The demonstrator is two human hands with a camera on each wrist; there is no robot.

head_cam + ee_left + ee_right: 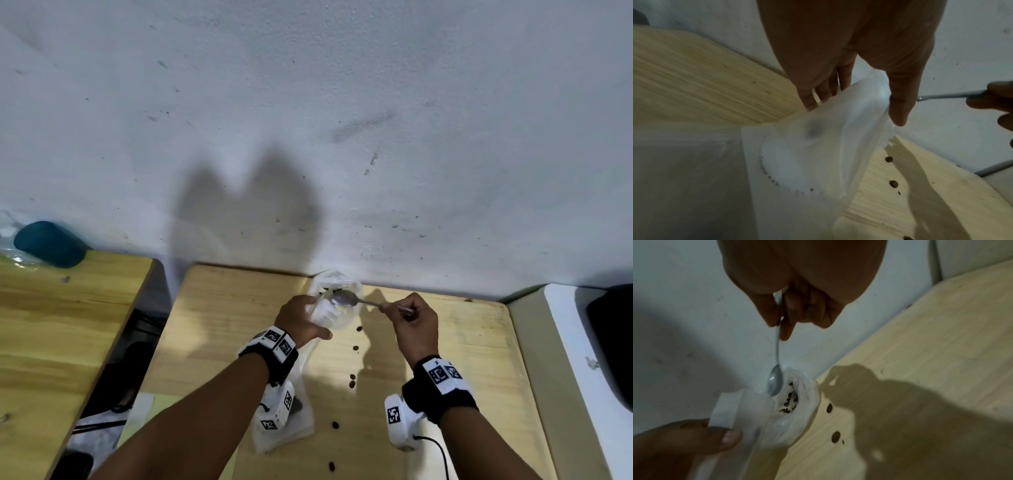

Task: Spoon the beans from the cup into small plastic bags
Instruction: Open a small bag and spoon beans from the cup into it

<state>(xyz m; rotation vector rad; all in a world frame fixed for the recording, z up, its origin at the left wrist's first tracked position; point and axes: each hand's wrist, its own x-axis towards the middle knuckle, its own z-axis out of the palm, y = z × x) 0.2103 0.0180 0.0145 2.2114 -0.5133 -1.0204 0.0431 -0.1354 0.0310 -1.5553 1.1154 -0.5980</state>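
My left hand grips a clear plastic cup and a thin plastic bag together, raised near the wall over the wooden table. The cup lies tilted, with several dark beans inside. The bag hangs down below my left wrist. My right hand pinches the handle of a metal spoon. The spoon's bowl sits at the cup's mouth, and I cannot tell whether it carries beans. The left thumb presses the bag's white edge.
Several loose beans lie scattered in a line on the table, toward me. A teal cylinder sits on a second wooden table to the left, across a dark gap. A white surface borders the right side.
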